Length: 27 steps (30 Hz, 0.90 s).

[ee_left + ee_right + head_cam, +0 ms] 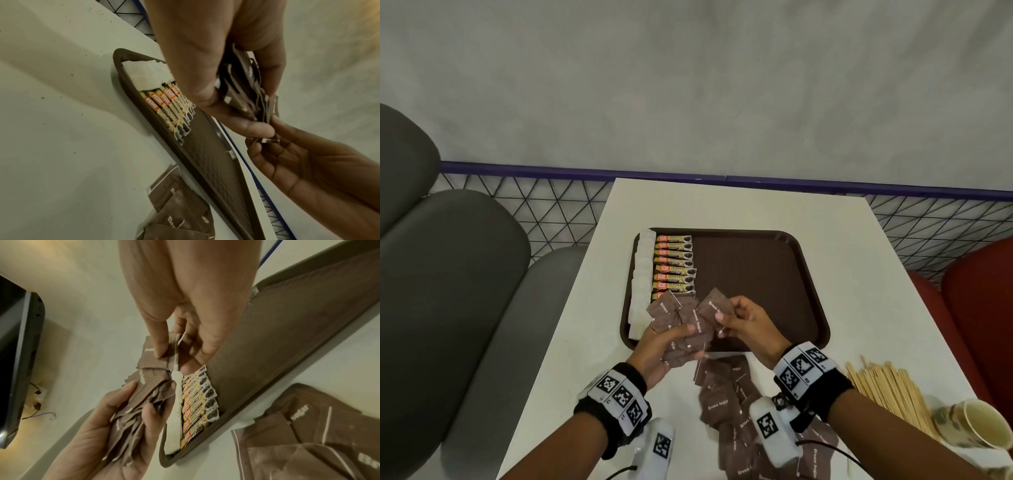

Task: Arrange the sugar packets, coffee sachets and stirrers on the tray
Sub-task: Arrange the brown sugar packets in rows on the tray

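**Sorting brown sugar packets above the tray's near edge**

Pinching one brown sugar packet (717,306) between thumb and fingertips, the right hand (748,325) has its grip closed on that single packet. Left hand (664,346) grips a fanned bundle of brown packets (681,325), fingers curled around the lower ends. The two hands sit close together, the single packet touching or just beside the bundle at its 3 o'clock; I cannot tell which.

Both hands hover over the 6 o'clock edge of the brown tray (808,274). On the tray, white sugar packets (642,274) run in a column along the 9 o'clock rim, and coffee sachets (674,265) lie in a column just beside them, long axes running 9 to 3.

Key relation: the bare tray floor lies at 12 to 1 o'clock from the right hand, which is the nearer hand to it. Judgement: a third column would go beside the sachets.

Still off the tray: loose brown packets (726,401) on the bench (571,342) at 6 o'clock, and wooden stirrers (887,387) at 4 o'clock, next to a paper cup (976,425).
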Each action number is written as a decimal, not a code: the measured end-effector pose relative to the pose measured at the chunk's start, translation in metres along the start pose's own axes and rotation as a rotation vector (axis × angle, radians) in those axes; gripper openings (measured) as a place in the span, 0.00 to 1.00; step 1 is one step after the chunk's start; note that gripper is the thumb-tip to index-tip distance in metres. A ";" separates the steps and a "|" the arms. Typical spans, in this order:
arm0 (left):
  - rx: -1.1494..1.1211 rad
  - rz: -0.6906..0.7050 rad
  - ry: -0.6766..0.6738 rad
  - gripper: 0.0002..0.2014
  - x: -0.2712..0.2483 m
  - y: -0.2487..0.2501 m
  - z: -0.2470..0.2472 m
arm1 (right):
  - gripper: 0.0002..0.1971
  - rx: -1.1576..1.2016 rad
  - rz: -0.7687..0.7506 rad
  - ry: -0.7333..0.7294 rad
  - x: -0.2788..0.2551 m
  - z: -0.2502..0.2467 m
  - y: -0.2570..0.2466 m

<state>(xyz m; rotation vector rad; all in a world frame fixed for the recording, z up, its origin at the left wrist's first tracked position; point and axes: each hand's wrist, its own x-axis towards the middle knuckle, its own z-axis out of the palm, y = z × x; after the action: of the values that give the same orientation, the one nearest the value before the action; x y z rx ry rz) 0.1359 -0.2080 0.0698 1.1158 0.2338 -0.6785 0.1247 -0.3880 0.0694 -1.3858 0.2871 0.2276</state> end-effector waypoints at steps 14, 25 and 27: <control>-0.107 0.066 0.116 0.14 0.013 0.020 -0.036 | 0.09 -0.238 0.011 0.224 0.064 -0.049 -0.013; -0.175 0.090 0.087 0.22 0.021 0.044 -0.072 | 0.10 -0.545 -0.017 0.493 0.202 -0.030 -0.027; -0.172 0.080 0.082 0.21 0.022 0.045 -0.079 | 0.10 -0.557 -0.020 0.504 0.218 -0.026 -0.024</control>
<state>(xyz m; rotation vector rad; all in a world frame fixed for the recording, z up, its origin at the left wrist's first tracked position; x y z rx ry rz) 0.1929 -0.1344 0.0576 0.9832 0.3098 -0.5318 0.3362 -0.4205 0.0160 -1.9927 0.6624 -0.0745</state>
